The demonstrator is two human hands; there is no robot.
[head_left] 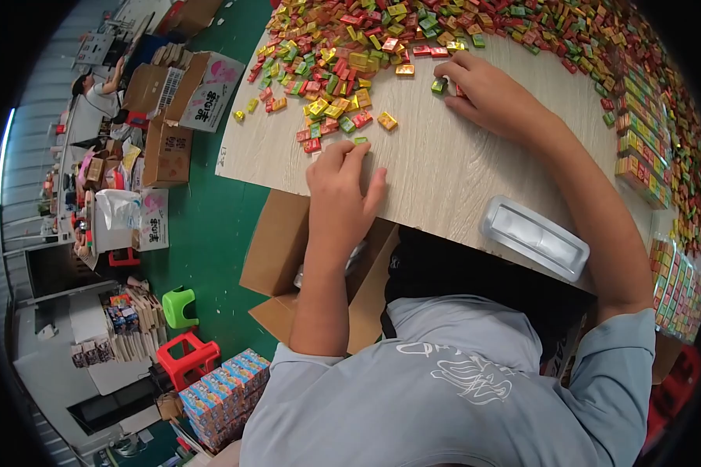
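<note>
A pale wood-grain counter fills the upper middle of the view, its near edge against the person's body. Across its far side spreads one large heap of small wrapped candies in red, yellow, green and orange, far too many to count; along the right edge more of them stand sorted in neat stacked rows. Below the counter sits one open cardboard box, flaps spread. One clear plastic tray lies at the near edge of the counter, on the right. On the green floor stand two plastic stools, one red and one green. The left hand lies flat, fingers loosely together and holding nothing, fingertips just short of the loose candies at the heap's edge. The right hand is curled with fingers bent, its fingertips pinching one green candy on the counter.
</note>
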